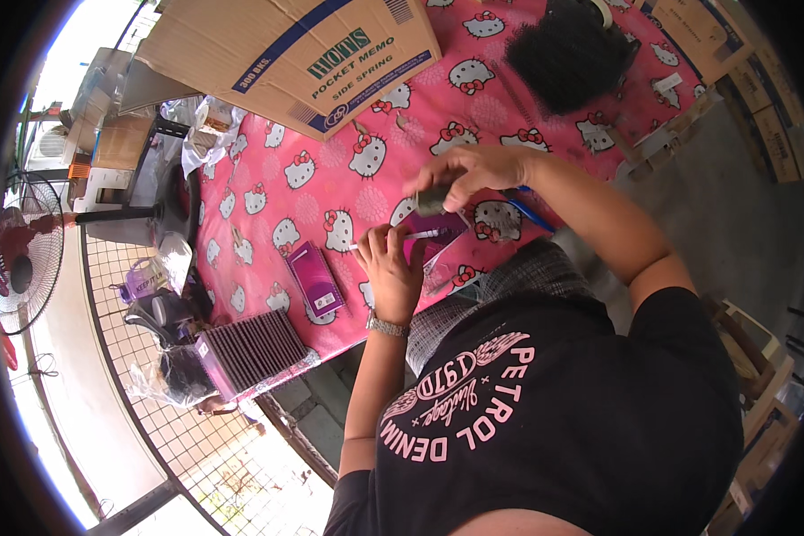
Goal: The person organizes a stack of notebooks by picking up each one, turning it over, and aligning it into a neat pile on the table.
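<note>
Close in front of me lies a purple pocket notebook (444,243) with a pale strip across it. My left hand (391,272) rests on it, fingers bent and closed over the strip's edge. My right hand (478,171) is closed around a small dark olive block-like thing (432,201), held at the notebook's far edge; its kind is too blurred to tell. Left of my hands another purple notebook (315,281) lies flat. A blue-handled tool (531,213) lies by my right wrist, partly hidden by my forearm.
A large cardboard box (330,62) stands at the far side of the pink patterned tablecloth (304,214). A heap of black wire coils (567,58) is at the far right. A row of notebooks (250,357) stands at the left edge, near a fan (27,259).
</note>
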`<action>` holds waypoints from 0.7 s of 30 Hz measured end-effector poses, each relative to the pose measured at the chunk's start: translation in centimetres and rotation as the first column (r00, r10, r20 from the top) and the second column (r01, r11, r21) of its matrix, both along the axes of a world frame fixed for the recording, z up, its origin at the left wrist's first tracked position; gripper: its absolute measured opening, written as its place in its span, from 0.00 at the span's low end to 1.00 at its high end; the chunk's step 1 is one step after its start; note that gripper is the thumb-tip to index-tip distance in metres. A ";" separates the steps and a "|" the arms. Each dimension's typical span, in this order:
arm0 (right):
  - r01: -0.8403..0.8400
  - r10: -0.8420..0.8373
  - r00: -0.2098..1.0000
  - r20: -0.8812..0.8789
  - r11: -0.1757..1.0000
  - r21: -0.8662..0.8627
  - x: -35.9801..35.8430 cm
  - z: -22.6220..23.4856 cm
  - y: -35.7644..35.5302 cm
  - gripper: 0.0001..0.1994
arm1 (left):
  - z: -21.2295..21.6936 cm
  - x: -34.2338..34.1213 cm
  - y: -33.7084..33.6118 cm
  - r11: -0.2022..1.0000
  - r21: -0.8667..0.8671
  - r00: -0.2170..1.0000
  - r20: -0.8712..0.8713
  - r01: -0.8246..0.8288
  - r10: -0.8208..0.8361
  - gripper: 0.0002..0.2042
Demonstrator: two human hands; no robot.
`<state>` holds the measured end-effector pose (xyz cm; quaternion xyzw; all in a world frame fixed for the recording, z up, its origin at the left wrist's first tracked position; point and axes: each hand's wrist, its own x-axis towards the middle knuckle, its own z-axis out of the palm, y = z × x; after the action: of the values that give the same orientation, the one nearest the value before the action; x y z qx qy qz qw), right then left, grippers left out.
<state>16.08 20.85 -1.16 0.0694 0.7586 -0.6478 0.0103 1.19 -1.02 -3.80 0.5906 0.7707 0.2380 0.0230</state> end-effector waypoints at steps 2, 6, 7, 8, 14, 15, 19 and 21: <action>-0.179 0.203 0.978 0.058 0.944 -0.277 0.2 -0.5 -0.6 0.21 | -0.1 0.3 0.6 0.997 0.051 0.996 -0.059 0.062 -0.059 0.17; 0.021 0.041 0.985 0.170 0.936 -0.350 1.4 0.6 0.5 0.24 | 0.7 1.0 1.2 0.993 0.073 0.996 -0.026 0.089 -0.088 0.16; -0.099 0.090 0.995 -0.045 0.812 -0.574 1.7 -0.1 0.1 0.25 | 1.1 1.1 1.5 0.992 0.082 0.996 -0.007 0.091 -0.091 0.16; -0.048 0.073 0.994 0.084 0.961 -0.271 1.8 -0.3 0.3 0.25 | 1.2 1.2 1.6 0.992 0.091 0.996 0.013 0.092 -0.093 0.16; -0.062 0.080 0.997 0.020 0.888 -0.456 1.0 1.0 0.0 0.23 | 0.7 -1.5 1.1 0.986 0.166 0.993 0.110 0.026 -0.045 0.15; -0.023 0.016 0.997 0.076 0.996 0.090 0.5 1.0 0.2 0.23 | 0.8 -1.9 1.0 0.984 0.174 0.996 0.062 0.048 -0.060 0.15; -0.134 0.044 0.983 -0.177 0.829 -0.543 -0.1 0.4 -0.5 0.21 | 0.5 -2.5 0.2 0.986 0.152 0.994 0.071 0.073 -0.085 0.15; -0.038 0.032 0.995 0.098 0.997 0.061 -0.9 0.5 -0.2 0.21 | 0.3 -2.9 0.8 0.979 0.174 0.988 0.094 0.107 -0.125 0.14</action>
<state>15.17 20.69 -0.67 0.0876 0.7784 -0.6191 0.0563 -1.70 -0.19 -3.49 0.6213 0.7097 0.3311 0.0273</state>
